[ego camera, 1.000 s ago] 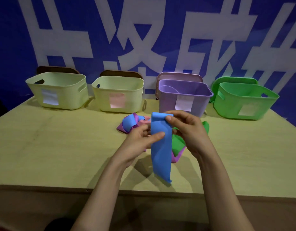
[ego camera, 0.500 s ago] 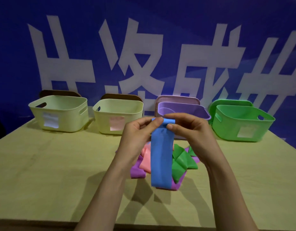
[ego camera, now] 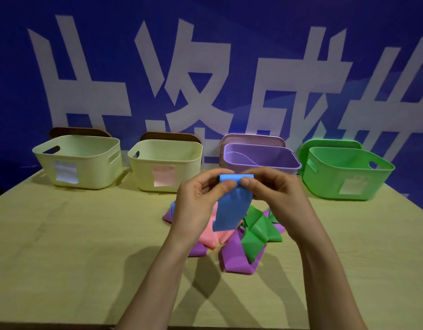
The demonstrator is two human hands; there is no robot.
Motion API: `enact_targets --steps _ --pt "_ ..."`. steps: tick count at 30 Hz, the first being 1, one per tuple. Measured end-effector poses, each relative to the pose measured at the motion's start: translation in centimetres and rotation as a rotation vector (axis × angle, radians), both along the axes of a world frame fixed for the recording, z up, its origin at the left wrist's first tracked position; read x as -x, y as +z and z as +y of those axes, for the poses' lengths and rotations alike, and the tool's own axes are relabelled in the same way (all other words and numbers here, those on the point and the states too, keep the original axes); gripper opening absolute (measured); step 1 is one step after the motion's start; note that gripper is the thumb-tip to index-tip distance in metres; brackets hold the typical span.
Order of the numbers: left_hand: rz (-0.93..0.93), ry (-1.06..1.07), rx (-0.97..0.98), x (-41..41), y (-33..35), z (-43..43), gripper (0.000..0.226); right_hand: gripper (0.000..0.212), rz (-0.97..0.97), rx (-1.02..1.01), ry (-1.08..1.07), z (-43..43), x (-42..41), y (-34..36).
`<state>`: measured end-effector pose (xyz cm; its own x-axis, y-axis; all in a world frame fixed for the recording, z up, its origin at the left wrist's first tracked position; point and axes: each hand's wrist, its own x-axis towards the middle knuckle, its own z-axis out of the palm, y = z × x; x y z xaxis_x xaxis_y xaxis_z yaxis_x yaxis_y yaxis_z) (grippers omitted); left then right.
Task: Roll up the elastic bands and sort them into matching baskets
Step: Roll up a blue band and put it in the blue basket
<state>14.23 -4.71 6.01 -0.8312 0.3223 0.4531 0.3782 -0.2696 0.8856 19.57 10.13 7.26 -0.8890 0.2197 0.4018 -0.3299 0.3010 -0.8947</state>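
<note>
Blue elastic, one blue band (ego camera: 231, 206), is held up over the desk (ego camera: 74, 246). Its top edge is curled into a small roll, which is pinched at one end by the left hand (ego camera: 198, 203) and at the other by the right hand (ego camera: 277, 198), with thumbs and fingers (ego camera: 245, 181) pressed on it. The roll's axis lies crosswise from hand to hand, and the loose tail hangs straight down below the fingers. Rolling is judged to run down that tail, with both hands equally near.

Under the fingers a heap is seen: one pink band (ego camera: 215, 234), one green band (ego camera: 255, 232) and purple band (ego camera: 236, 258) loops whose number cannot be told.

Beyond the fingers four baskets are counted:
- a left yellow basket (ego camera: 98, 167)
- a second yellow basket (ego camera: 186, 172)
- one purple basket (ego camera: 265, 156), straight behind
- one green basket (ego camera: 329, 179), to the right
</note>
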Motion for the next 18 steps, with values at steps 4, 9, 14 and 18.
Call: enact_targets --steps 4,9,14,18 --pt "-0.161 -0.098 -0.01 -0.2 -0.1 -0.2 0.025 0.008 0.0 0.143 0.02 -0.1 0.2 -0.3" --pt "-0.345 -0.139 0.049 -0.6 -0.7 -0.3 0.017 0.02 -0.003 0.225 0.036 0.2 -0.1 -0.8" --pt "-0.349 -0.142 0.035 -0.9 -0.5 -0.4 0.026 0.026 0.006 0.168 0.067 0.4 -0.9 -0.5" --pt "-0.363 -0.101 0.01 -1.2 -0.2 -0.3 0.031 0.033 0.015 0.14 0.089 0.4 -1.1 -0.5"
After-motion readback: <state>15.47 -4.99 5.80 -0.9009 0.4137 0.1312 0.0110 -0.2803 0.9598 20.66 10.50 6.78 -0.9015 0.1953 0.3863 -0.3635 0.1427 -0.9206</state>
